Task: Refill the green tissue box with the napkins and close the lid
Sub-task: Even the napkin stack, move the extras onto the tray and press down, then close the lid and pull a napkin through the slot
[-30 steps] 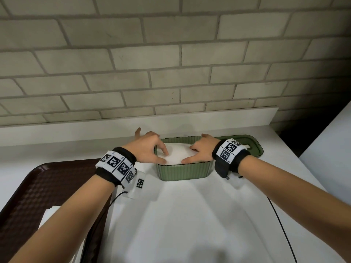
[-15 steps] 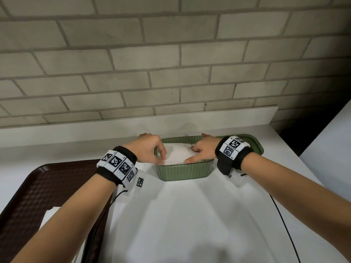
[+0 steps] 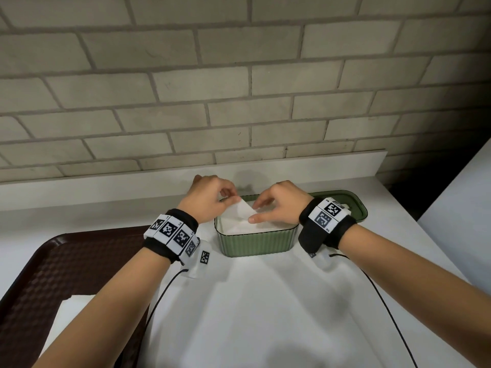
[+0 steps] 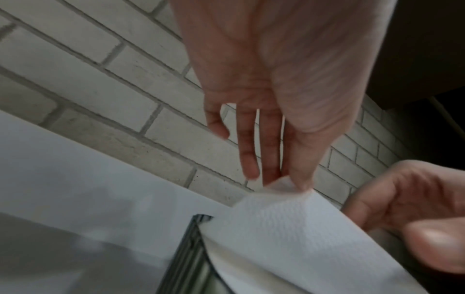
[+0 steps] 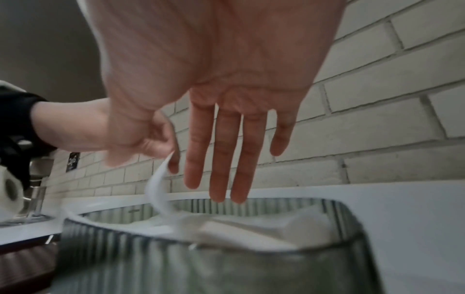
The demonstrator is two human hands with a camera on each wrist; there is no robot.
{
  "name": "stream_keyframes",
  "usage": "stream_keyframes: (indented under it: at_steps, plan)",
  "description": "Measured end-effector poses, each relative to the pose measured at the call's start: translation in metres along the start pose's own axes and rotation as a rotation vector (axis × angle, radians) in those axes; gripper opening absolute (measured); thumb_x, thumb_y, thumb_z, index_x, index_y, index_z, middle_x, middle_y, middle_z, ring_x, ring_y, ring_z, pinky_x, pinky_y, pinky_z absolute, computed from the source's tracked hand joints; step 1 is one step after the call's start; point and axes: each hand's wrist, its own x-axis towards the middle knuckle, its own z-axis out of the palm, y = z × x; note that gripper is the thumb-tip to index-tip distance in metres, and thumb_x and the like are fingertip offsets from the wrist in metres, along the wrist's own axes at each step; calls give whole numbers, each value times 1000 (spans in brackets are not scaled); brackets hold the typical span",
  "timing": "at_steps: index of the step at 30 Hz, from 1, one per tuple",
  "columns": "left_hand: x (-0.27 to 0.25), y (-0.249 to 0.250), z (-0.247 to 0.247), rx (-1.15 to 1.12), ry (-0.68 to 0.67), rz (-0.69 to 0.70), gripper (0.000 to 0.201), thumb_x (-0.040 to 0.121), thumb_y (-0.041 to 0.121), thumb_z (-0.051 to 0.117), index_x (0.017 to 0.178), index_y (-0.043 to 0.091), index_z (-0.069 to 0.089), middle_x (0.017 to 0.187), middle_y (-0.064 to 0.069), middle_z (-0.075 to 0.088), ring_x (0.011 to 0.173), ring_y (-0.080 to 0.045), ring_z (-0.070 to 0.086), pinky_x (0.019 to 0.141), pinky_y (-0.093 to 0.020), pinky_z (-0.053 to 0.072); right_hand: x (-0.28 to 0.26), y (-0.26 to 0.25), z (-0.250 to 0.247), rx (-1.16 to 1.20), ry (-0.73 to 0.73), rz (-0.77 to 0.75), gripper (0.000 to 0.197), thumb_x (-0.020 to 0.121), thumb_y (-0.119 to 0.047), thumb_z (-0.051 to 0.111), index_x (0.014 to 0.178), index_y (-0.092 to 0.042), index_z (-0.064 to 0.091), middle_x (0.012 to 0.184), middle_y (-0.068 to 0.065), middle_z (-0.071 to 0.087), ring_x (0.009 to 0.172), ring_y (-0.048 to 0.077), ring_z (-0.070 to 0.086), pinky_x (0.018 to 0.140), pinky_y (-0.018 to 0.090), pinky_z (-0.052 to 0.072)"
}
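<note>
The green ribbed tissue box (image 3: 255, 241) stands open on the white counter, filled with white napkins (image 3: 236, 225). My left hand (image 3: 228, 199) pinches a corner of the top napkin (image 4: 297, 224) between thumb and fingertips and holds it lifted above the box's left end. My right hand (image 3: 276, 208) hovers over the box's right half with fingers straight (image 5: 221, 179); its thumb lies near the raised napkin's edge. In the right wrist view the lifted napkin (image 5: 158, 189) curls up from the stack. The green lid (image 3: 357, 205) lies behind my right wrist, beside the box.
A dark brown tray (image 3: 53, 272) sits at the left with more white napkins (image 3: 71, 312) on it. The brick wall (image 3: 239, 102) and a low white ledge (image 3: 106, 184) stand close behind the box. Thin black cables (image 3: 382, 301) trail from both wristbands.
Both hands lay on the napkins in the box before. Now my left hand has pinched and lifted a corner of the top napkin, and my right hand's fingers have risen off the stack.
</note>
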Motion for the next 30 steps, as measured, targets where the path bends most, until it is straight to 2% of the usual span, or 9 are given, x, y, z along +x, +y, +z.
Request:
stream_keyframes:
  at_steps: [4,7,9,11,14,17,20,26,30]
  plan:
    - [-3,8,6,-111,118,5,13,80,36,73,89,28,69,80,14,67,79,-12,53,82,-35,44,-1,2,9,90,110,61,15,79,-37,72,81,-22,75,81,-5,74,79,12,67,82,33,54]
    - [-9,3,14,-103,87,-87,27,75,33,79,98,23,69,84,7,65,82,-14,57,85,-35,44,-11,5,7,232,171,106,19,79,-40,74,82,-21,76,83,-6,74,81,10,67,81,25,52]
    - [-16,-1,18,-111,106,-134,19,77,27,79,92,17,72,78,6,60,76,-11,55,81,-30,43,-19,14,-6,313,220,112,23,81,-48,70,87,-26,74,86,-12,73,83,4,65,77,16,49]
    - [-22,-5,24,-211,164,-182,10,77,22,79,82,16,72,71,10,58,70,0,52,72,-18,39,-24,37,-26,258,280,163,16,86,-43,66,92,-29,71,89,-11,71,84,6,64,79,19,50]
    - [-25,-11,34,-401,200,-265,10,79,20,79,85,13,75,72,16,63,71,8,56,66,0,34,-34,86,-47,-142,68,351,21,80,-26,70,102,-27,70,104,-2,71,93,19,65,89,31,52]
    - [-25,-12,43,-510,230,-291,13,78,21,79,88,14,73,74,17,66,68,9,60,67,-3,39,-57,127,-26,-404,-246,521,48,72,-29,74,118,-29,62,122,0,62,106,22,62,91,30,50]
    - [-26,-12,49,-584,304,-332,21,73,23,84,81,23,64,73,9,69,68,-1,64,64,-6,43,-73,148,-2,-363,-249,454,68,70,-42,77,132,-30,52,131,-2,54,116,20,56,100,31,44]
    - [-31,-10,51,-683,382,-314,32,73,14,83,69,16,51,69,8,61,66,-8,64,61,-8,42,-74,160,3,-310,-229,413,75,74,-43,76,140,-30,44,123,-1,62,111,18,60,93,26,45]
    - [-33,-7,51,-722,388,-328,24,74,7,81,68,13,59,68,6,63,64,0,61,65,-5,43,-64,153,-3,-347,-276,408,55,70,-38,79,120,-23,60,81,-10,57,83,16,59,72,25,44]
